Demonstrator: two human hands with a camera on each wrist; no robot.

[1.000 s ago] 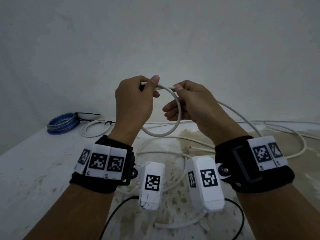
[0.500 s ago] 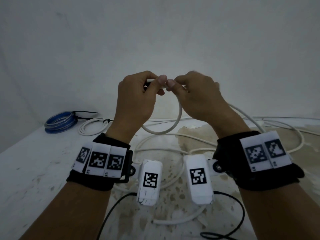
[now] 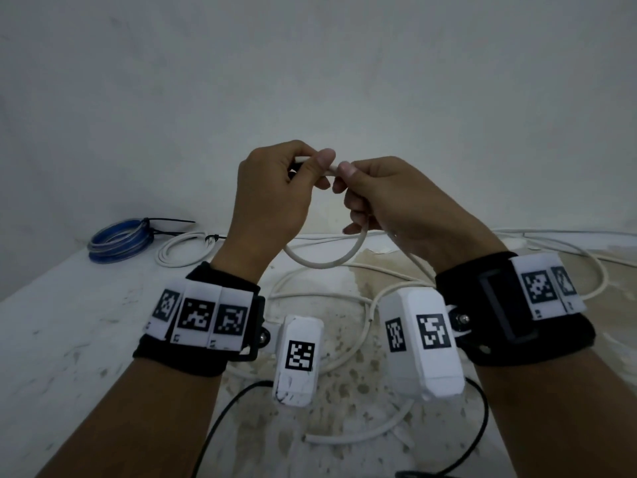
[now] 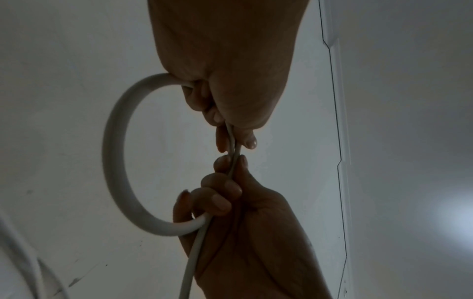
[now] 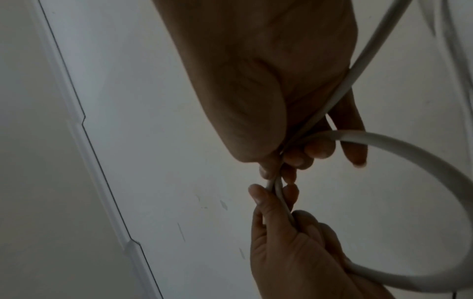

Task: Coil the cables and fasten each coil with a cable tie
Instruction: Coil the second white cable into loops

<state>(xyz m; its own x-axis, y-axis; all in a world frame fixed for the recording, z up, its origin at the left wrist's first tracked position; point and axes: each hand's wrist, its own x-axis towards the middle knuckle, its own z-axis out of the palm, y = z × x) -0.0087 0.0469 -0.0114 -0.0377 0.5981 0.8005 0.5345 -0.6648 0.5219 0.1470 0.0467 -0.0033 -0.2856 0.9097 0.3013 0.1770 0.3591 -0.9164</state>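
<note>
White cable hangs as 1 loop in the air above the table, its 2 strands crossing at the top between both hands. Left hand pinches that crossing, and right hand, touching it thumb to thumb, pinches beside it; the loose length trails to the right.

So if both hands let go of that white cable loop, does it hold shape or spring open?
Probably springs open: the white cable keeps a smooth round arc, so it looks fairly stiff. Only the left hand and right hand pinching the crossing close it. No tie is on it.
</note>
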